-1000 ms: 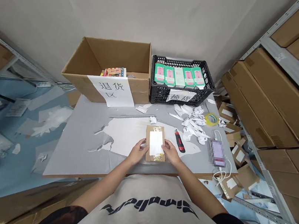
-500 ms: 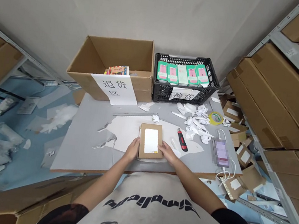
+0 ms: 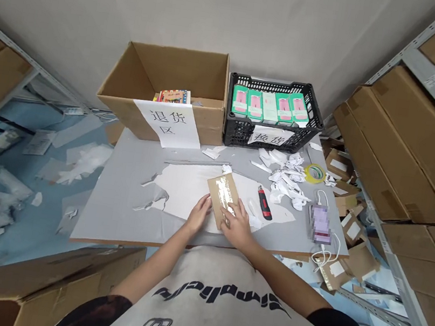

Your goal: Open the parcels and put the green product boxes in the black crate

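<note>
退货区 on carton, 换货 on crate

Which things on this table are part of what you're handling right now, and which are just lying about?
In hand:
- kraft-paper package, right hand on it
- left hand at its edge

Lying about:
- red-and-black utility knife
- yellow tape roll
- crumpled white paper scraps
- black crate of green boxes

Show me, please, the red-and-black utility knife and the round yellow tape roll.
red-and-black utility knife (image 3: 264, 203): head view, on its body.
round yellow tape roll (image 3: 307, 172): head view, on the left side of its ring.
</note>
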`<state>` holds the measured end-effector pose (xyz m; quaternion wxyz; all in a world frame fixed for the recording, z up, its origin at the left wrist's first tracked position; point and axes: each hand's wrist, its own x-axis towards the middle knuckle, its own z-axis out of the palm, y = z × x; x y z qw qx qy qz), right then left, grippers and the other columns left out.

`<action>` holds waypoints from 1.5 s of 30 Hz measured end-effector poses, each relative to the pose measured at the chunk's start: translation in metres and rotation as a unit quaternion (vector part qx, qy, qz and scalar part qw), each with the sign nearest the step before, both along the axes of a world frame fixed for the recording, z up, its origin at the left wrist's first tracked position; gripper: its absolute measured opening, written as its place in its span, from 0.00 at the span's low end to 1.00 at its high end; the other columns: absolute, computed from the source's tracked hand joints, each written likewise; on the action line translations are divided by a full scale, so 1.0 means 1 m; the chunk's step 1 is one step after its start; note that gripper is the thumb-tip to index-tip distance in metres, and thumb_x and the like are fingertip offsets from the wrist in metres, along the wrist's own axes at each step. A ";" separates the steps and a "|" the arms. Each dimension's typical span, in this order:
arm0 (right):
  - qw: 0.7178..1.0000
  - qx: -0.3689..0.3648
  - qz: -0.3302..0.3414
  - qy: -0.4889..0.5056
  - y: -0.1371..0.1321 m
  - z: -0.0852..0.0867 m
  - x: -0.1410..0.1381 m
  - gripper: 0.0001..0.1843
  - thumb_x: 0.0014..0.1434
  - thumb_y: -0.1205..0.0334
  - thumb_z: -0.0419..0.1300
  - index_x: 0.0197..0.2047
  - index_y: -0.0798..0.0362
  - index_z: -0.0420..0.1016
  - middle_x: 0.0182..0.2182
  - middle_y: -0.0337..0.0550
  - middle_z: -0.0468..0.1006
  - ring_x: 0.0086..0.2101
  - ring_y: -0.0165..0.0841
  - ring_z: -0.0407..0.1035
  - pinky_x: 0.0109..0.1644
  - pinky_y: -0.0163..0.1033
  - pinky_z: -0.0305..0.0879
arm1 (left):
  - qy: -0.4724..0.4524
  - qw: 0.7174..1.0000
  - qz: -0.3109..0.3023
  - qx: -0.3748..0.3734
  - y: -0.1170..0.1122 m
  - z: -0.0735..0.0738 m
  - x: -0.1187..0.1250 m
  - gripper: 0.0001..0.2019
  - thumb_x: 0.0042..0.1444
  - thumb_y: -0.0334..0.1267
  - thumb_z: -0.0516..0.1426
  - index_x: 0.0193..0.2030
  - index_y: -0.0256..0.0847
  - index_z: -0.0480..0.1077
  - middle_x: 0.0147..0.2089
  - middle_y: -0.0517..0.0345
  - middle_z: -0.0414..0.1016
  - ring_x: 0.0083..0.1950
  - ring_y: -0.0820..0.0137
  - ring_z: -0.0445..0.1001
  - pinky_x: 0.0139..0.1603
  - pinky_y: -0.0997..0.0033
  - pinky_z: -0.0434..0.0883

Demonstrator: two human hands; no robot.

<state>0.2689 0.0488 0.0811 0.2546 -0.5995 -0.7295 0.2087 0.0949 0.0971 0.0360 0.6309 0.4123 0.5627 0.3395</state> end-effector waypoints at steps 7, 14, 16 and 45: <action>0.965 -0.113 -0.219 -0.090 0.044 -0.021 0.093 0.19 0.63 0.62 0.52 0.56 0.55 0.70 0.53 0.56 0.71 0.56 0.44 0.63 0.62 0.49 0.58 | 0.287 0.931 -0.098 0.201 0.012 0.030 0.007 0.46 0.49 0.45 0.65 0.73 0.45 0.49 0.75 0.41 0.43 0.74 0.46 0.48 0.69 0.44 0.56; 0.918 -0.269 -0.258 -0.139 0.051 -0.052 0.141 0.22 0.56 0.60 0.60 0.54 0.56 0.70 0.49 0.56 0.71 0.49 0.46 0.69 0.52 0.46 0.63 | 0.377 0.800 -0.294 0.362 0.038 0.051 -0.003 0.29 0.53 0.50 0.63 0.62 0.51 0.69 0.74 0.52 0.50 0.75 0.45 0.44 0.72 0.42 0.49; 0.921 -0.264 -0.256 -0.132 0.050 -0.050 0.144 0.23 0.56 0.59 0.60 0.54 0.56 0.70 0.50 0.56 0.70 0.47 0.45 0.70 0.51 0.45 0.63 | 0.367 0.803 -0.303 0.359 0.041 0.049 -0.005 0.29 0.54 0.51 0.62 0.63 0.54 0.68 0.74 0.53 0.53 0.75 0.45 0.45 0.72 0.39 0.47; 0.844 -0.309 -0.065 0.433 -0.050 0.065 0.087 0.30 0.63 0.51 0.56 0.68 0.38 0.60 0.33 0.37 0.76 0.23 0.27 0.68 0.24 0.33 0.65 | 0.391 0.793 -0.304 0.355 0.018 0.087 -0.011 0.58 0.34 0.44 0.70 0.71 0.42 0.47 0.68 0.42 0.58 0.69 0.45 0.58 0.69 0.49 0.56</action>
